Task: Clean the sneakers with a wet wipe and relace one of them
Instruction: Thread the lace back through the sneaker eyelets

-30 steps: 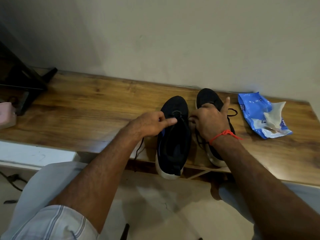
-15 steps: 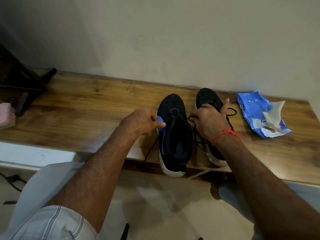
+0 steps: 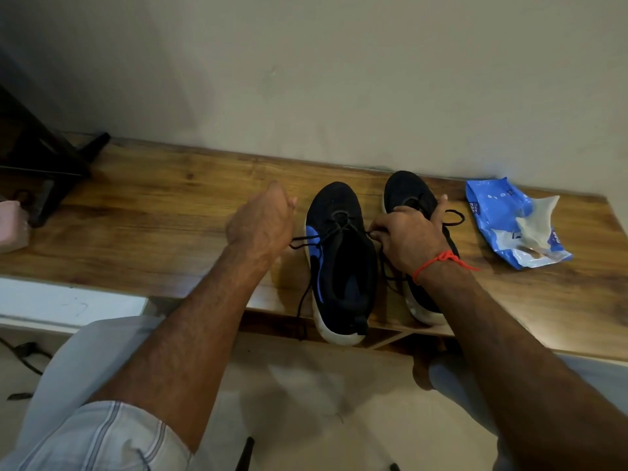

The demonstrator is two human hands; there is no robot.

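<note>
Two black sneakers with white soles stand side by side on the wooden bench [image 3: 153,212], toes toward the wall. The left sneaker [image 3: 341,263] has a blue side patch and a black lace [image 3: 307,242] running out of its lower eyelets. My left hand [image 3: 261,222] is left of that shoe and grips one lace end, pulled out sideways. My right hand [image 3: 407,237] pinches the other lace end at the shoe's right side and covers part of the right sneaker [image 3: 409,195]. A blue wet-wipe pack [image 3: 503,222] with a white wipe sticking out lies at the right.
A dark stand [image 3: 51,164] and a pink object [image 3: 12,226] sit at the bench's left end. The wall rises right behind the shoes. Both heels overhang the bench's front edge, and my knees are below it.
My left hand has moved left and away from the shoe, drawing the lace out taut. The left sneaker has turned a little, showing its blue side. My right hand has stayed put.
</note>
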